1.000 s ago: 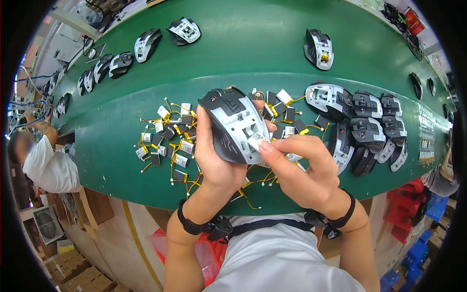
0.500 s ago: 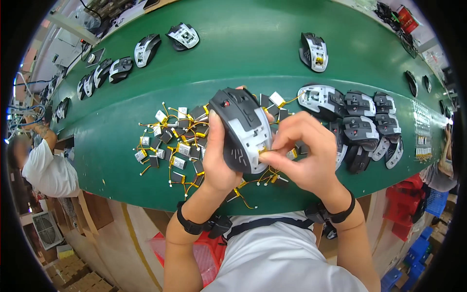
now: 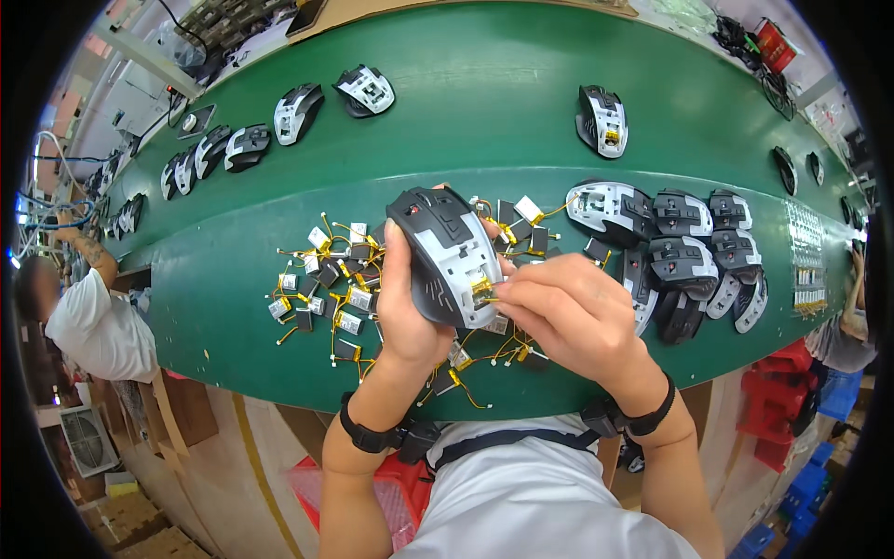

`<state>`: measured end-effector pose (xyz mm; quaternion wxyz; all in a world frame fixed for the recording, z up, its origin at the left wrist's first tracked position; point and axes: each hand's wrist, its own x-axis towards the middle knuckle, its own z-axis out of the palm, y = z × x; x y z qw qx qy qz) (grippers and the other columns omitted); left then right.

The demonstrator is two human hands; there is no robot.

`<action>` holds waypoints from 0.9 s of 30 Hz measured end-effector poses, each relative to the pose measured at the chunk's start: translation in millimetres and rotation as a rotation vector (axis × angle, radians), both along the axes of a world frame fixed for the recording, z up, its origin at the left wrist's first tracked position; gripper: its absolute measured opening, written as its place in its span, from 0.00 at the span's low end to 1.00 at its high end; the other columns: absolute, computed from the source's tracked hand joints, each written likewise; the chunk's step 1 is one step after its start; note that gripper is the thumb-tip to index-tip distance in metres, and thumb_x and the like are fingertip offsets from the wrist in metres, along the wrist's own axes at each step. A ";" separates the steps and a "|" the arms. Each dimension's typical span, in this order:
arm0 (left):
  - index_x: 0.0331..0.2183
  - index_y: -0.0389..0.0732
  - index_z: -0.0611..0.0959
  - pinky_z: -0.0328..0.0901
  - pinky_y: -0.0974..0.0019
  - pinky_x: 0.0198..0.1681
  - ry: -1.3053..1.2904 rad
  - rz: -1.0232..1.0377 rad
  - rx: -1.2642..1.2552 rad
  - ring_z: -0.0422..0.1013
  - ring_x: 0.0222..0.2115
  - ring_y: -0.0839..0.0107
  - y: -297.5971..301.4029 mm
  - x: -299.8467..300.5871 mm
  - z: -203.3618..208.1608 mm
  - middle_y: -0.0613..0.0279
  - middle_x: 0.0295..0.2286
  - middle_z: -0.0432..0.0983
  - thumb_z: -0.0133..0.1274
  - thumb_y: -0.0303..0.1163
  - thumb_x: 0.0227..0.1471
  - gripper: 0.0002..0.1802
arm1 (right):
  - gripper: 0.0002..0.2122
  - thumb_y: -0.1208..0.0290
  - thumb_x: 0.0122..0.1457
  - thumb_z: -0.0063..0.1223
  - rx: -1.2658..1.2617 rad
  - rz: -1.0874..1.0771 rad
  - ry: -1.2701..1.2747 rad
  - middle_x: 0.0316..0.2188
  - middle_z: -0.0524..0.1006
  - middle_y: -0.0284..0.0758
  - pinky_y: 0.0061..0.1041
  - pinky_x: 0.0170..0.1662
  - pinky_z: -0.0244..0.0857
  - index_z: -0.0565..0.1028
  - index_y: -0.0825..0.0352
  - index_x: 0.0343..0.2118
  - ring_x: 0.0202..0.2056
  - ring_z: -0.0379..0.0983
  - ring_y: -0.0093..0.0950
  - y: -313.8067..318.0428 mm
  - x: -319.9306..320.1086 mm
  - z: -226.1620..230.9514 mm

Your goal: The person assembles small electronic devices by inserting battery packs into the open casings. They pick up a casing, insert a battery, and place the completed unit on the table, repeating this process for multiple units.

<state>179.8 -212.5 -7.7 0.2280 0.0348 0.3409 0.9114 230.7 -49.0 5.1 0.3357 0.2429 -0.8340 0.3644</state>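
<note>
Many loose batteries (image 3: 349,322) strewn on green table (image 3: 219,307), partly hidden behind mouse (image 3: 453,244). Mouse grey-and-black, tilted, gripped above table in left hand (image 3: 410,321); right hand (image 3: 582,321) pinched closed at its yellow-taped opening (image 3: 480,285).

Left hand (image 3: 410,321) cupped, right hand (image 3: 582,315) in fingertip pinch

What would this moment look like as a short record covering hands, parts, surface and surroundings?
Left hand: holds a black-and-white computer mouse, tilted
Right hand: at the mouse's opening; whether it grips anything is unclear
Inside opening: yellow part, likely a battery
Surface: green table
Loose parts: wired batteries spread beneath and around the hands
Other mice: cluster to the right; more along the far side
Nearby: co-worker in white, far left
</note>
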 end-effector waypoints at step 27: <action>0.55 0.43 0.68 0.72 0.57 0.38 0.002 0.194 0.073 0.76 0.35 0.56 -5.8 1.9 3.4 0.48 0.41 0.74 0.25 0.59 0.63 0.34 | 0.21 0.80 0.37 0.55 0.016 -0.062 0.034 0.42 0.75 0.35 0.32 0.41 0.67 0.78 0.67 0.40 0.38 0.69 0.35 -34.8 5.1 -5.7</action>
